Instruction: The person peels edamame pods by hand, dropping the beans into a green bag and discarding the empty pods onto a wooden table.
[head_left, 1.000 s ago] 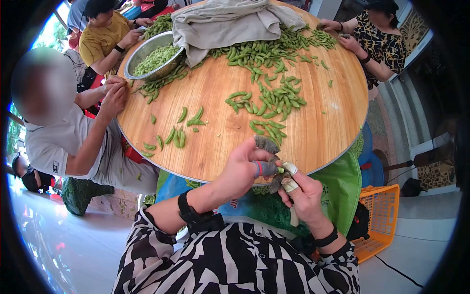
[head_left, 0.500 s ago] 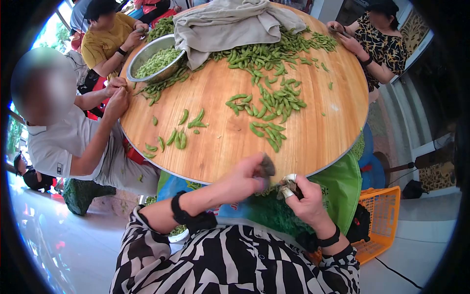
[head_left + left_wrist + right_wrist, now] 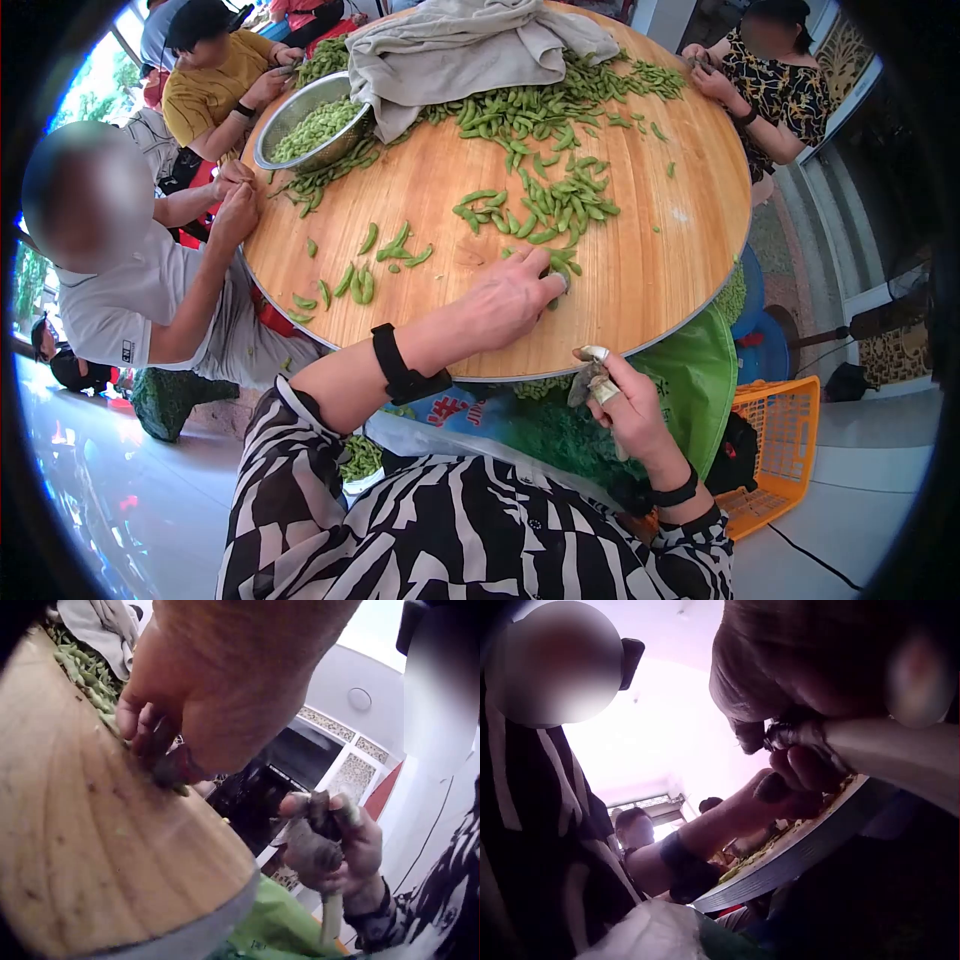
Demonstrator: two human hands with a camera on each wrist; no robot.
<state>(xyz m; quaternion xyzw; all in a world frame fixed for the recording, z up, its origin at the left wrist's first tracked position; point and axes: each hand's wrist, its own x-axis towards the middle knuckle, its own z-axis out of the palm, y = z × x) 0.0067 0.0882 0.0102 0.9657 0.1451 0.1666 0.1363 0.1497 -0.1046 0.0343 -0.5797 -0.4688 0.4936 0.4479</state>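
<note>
Fingers bent, my left hand (image 3: 515, 300) is down at the table's near part, beside a few green pods (image 3: 567, 262). In the left wrist view, a green pod (image 3: 181, 790) pokes out from the wrapped fingertips of my left hand (image 3: 217, 697), which pinch it. Just off the table edge, my right hand (image 3: 632, 410) has grey and whitish wraps on its fingers and thumb. It grips a pale handle (image 3: 331, 919), which extends below the palm; the right wrist view shows this pale handle (image 3: 892, 746) close up. The handle's other end is hidden.
The round wooden table (image 3: 420, 310) holds a larger pod heap (image 3: 530, 110), loose pods (image 3: 362, 285), a metal colander (image 3: 320, 130) and a grey cloth (image 3: 470, 50). Several people sit around it. An orange crate (image 3: 785, 450) stands at the right, a green bag (image 3: 690, 385) below the edge.
My left hand has left my right hand and moved forward onto the table, to the near pods. Another pod lies with the loose ones at left. My right hand stays near the edge, keeping its grip.
</note>
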